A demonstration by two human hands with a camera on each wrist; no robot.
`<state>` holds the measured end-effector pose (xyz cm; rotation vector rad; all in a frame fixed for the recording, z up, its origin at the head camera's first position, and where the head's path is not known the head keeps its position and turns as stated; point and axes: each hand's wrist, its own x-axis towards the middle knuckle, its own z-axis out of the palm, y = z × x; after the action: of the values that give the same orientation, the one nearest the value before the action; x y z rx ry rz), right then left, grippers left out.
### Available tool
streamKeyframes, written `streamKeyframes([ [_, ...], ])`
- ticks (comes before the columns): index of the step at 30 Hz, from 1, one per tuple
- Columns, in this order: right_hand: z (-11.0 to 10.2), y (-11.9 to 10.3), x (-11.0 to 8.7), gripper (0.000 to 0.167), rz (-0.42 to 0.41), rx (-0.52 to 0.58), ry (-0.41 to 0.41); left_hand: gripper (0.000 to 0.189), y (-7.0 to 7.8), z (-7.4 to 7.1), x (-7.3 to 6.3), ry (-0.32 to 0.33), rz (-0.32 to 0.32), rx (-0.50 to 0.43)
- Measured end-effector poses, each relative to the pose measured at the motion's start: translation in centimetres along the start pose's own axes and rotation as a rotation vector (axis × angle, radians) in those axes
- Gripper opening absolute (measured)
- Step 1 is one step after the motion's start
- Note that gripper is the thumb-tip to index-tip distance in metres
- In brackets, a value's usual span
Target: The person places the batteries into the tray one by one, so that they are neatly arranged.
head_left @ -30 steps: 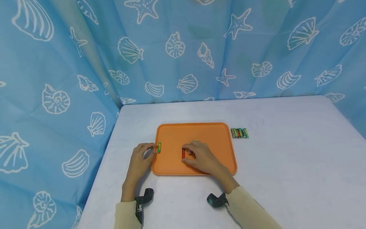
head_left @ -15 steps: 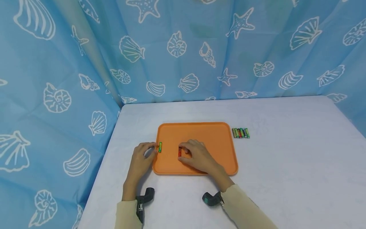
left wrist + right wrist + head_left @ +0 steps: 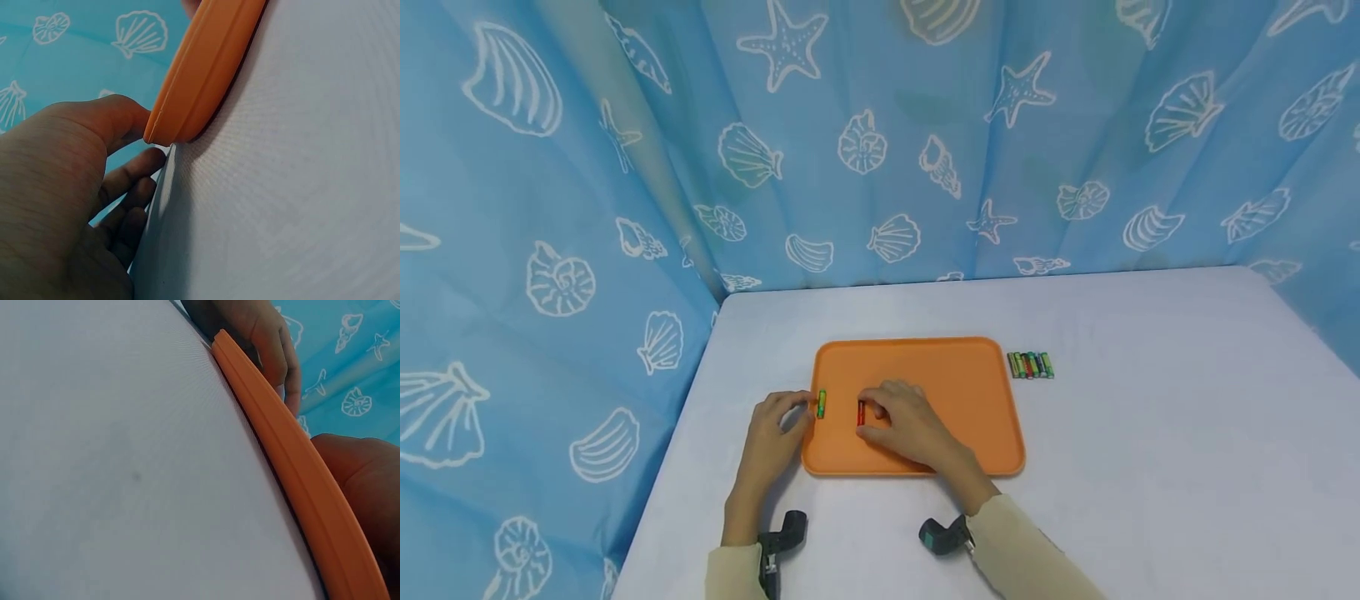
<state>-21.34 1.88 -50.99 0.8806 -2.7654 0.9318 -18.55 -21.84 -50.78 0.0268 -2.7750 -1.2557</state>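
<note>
In the head view, an orange tray lies on a white-covered table. A green-and-yellow battery rests near its left rim. My left hand holds that rim, thumb and forefinger at the edge beside the battery; the left wrist view shows the thumb on the rim and the other fingers curled beside it. Over the tray's left half, my right hand pinches a red battery by its two ends, thumb at the near end, forefinger at the far. Whether this battery touches the tray I cannot tell. The right wrist view hides both batteries.
Several batteries stand side by side in a row on the table, just right of the tray's far right corner. Blue shell-patterned curtains border the table's back and left side. A black wrist camera sits on each wrist.
My right hand has carried the red battery leftward, nearer the green-and-yellow one. My left hand keeps its place at the rim. The head view has tilted slightly, so everything sits lower.
</note>
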Motion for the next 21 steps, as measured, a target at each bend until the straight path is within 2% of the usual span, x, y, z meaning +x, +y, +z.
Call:
streamKeyframes([
  [8, 1.0, -0.6, 0.3, 0.040, 0.012, -0.022, -0.014, 0.028, -0.4, 0.3, -0.8, 0.010, -0.022, -0.008],
  [21, 0.8, -1.1, 1.0, 0.043, 0.019, -0.036, 0.014, 0.027, 0.0, 0.3, 0.0, 0.024, -0.031, 0.018],
])
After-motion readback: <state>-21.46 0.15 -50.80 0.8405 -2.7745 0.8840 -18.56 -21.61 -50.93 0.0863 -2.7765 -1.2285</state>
